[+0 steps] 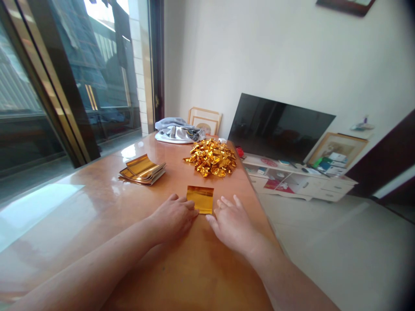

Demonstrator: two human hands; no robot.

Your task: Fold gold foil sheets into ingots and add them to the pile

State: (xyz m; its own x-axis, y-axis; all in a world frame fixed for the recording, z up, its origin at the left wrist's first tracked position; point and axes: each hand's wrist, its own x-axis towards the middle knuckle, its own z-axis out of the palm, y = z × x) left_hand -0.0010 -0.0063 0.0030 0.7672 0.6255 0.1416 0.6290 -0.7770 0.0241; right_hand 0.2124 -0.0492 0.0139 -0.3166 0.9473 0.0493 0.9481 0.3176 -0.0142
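- Gold foil sheet [200, 199] is lying flat on the wooden table [97, 194], just ahead of both hands; taking this sheet as the landmark for everything below.
- Left hand [173, 216] is resting palm down at the sheet's near-left corner; fingers lying together, tips touching the edge, apparently pinning it so the slippery foil is not sliding.
- Right hand [231, 222] is lying palm down at the sheet's near-right side; fingers loosely spread, thumb reaching in toward the near edge; whether the thumb is under the foil, I cannot tell.
- Neither hand is lifting the sheet; both seem to be steadying or squaring it.
- Beyond the sheet, slightly right: a heap of crumpled-looking folded gold pieces [212, 157], kept clear of the hands.
- Beyond and left of the sheet: a stack of flat gold sheets [142, 169], within easy reach of the left arm.
- Far beyond the sheet, at the table's end: grey bundled cloth [178, 129]; a framed picture [205, 120] leaning on the wall behind it.
- Right of the sheet, off the table: a dark television [279, 127] on a low white cabinet [301, 183].
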